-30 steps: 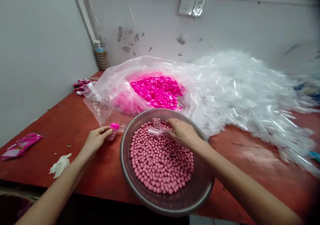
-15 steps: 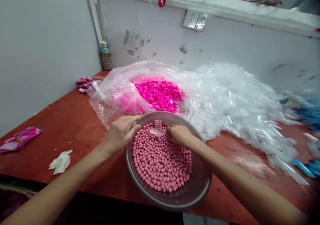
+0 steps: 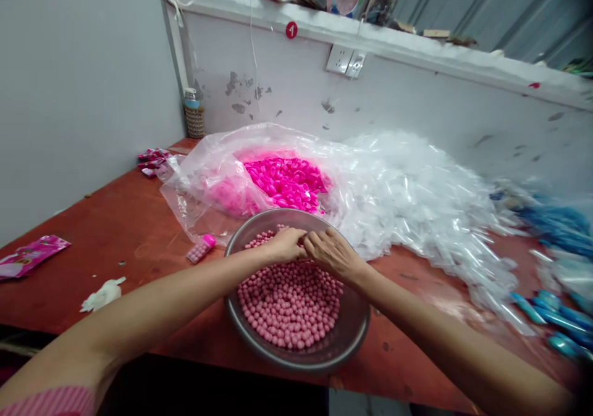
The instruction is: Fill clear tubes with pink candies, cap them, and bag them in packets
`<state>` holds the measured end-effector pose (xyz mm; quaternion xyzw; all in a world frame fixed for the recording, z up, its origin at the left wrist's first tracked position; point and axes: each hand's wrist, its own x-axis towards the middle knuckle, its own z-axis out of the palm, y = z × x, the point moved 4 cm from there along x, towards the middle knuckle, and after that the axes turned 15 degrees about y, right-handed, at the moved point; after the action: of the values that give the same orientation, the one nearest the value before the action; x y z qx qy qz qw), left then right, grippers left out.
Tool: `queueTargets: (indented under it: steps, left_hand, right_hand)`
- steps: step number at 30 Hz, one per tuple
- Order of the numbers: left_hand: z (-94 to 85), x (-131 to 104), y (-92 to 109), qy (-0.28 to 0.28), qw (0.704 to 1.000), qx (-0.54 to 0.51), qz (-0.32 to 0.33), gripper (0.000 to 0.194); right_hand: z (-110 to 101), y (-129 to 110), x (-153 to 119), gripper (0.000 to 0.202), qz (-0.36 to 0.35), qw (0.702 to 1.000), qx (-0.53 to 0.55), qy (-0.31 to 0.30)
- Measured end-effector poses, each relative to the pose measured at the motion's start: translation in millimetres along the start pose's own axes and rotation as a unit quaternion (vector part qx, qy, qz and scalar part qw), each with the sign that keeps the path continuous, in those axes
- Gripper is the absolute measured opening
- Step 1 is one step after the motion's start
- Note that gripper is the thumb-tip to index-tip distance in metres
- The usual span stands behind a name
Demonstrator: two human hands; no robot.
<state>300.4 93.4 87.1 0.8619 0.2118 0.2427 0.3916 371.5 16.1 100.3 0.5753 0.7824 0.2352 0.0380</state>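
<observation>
A grey metal bowl (image 3: 354, 342) full of small pink beads (image 3: 290, 308) stands near the table's front edge. My left hand (image 3: 285, 246) reaches over the bowl's far half, fingers pinched together. Beside it, my right hand (image 3: 333, 255) is closed with its fingertips meeting the left ones. Whatever lies between the fingers is hidden by the hands. On the table just left of the bowl lies a clear tube of pink beads with a bright pink cap (image 3: 201, 248). Behind the bowl, a clear plastic bag (image 3: 222, 144) spills bright pink caps (image 3: 291, 181).
A large heap of clear plastic tubes (image 3: 407, 194) spreads to the right, with blue pieces (image 3: 563, 317) at the far right. A pink packet (image 3: 34, 257) and a crumpled white scrap (image 3: 102, 294) lie on the left. A bottle (image 3: 192, 113) stands in the back corner.
My left hand has left the bowl's rim and moved right to meet my right hand over the beads. A capped tube of beads now shows left of the bowl. The view has tilted up.
</observation>
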Motion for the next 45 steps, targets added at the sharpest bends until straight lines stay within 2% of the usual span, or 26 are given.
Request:
queueTargets:
  steps: [2,4,7,8,10,12,13,15,19,21,22,26,28,32,36,41,45]
  left_hand:
    - [1.3,1,1,-0.001,0.998,-0.067,-0.019,0.017]
    - [-2.3,-1,5,0.000,0.991,-0.128,-0.039,0.016]
    - [-12.1,-9,13,-0.002,0.973,-0.220,-0.068,0.019]
    - [-15.3,-13,15,-0.003,0.958,-0.274,-0.090,0.022]
    - [-19.9,-19,17,-0.006,0.907,-0.393,-0.149,0.028]
    - [-22.3,-24,16,-0.005,0.857,-0.477,-0.194,0.032]
    - [-23.2,-26,16,-0.001,0.848,-0.490,-0.203,0.033]
    - [-24.6,-29,15,0.009,0.838,-0.503,-0.211,0.033]
    - [-26.9,-35,13,0.023,0.828,-0.508,-0.234,0.034]
    - [-30.0,-38,14,0.027,0.836,-0.494,-0.237,0.031]
    - [-32.2,-39,14,0.026,0.843,-0.484,-0.233,0.030]
    - [-42.0,-40,13,0.032,0.874,-0.445,-0.190,0.026]
    - [-44.9,-39,9,0.046,0.881,-0.438,-0.176,0.026]
    - [-44.0,-38,-1,0.061,0.884,-0.429,-0.174,0.028]
    - [-45.2,-37,-6,0.079,0.891,-0.407,-0.185,0.029]
    - [-49.5,-35,-11,0.112,0.899,-0.369,-0.208,0.028]
    - [-50.0,-32,-16,0.123,0.907,-0.343,-0.212,0.030]
  right_hand:
    - [-12,3,-2,0.023,-0.023,0.997,0.039,0.063]
    - [-23,9,-5,0.026,-0.016,0.983,0.124,0.137]
    - [-29,29,-12,0.035,0.099,0.927,0.294,0.211]
    - [-28,36,-15,0.038,0.153,0.897,0.356,0.213]
    - [-24,44,-21,0.040,0.241,0.824,0.475,0.193]
    - [-21,45,-24,0.037,0.286,0.755,0.565,0.171]
    - [-21,43,-25,0.035,0.296,0.732,0.592,0.163]
    - [-21,38,-24,0.033,0.305,0.713,0.613,0.153]
    - [-19,36,-20,0.028,0.341,0.707,0.599,0.155]
    - [-15,42,-18,0.028,0.352,0.710,0.589,0.156]
    - [-13,47,-17,0.027,0.351,0.724,0.574,0.152]
    - [7,86,-11,0.023,0.377,0.830,0.391,0.129]
    - [23,110,-5,0.022,0.403,0.848,0.320,0.127]
    - [63,143,17,0.018,0.415,0.861,0.275,0.105]
    - [98,159,48,0.019,0.411,0.873,0.247,0.086]
    - [120,170,90,0.026,0.418,0.877,0.221,0.086]
    - [135,176,114,0.032,0.433,0.874,0.215,0.058]
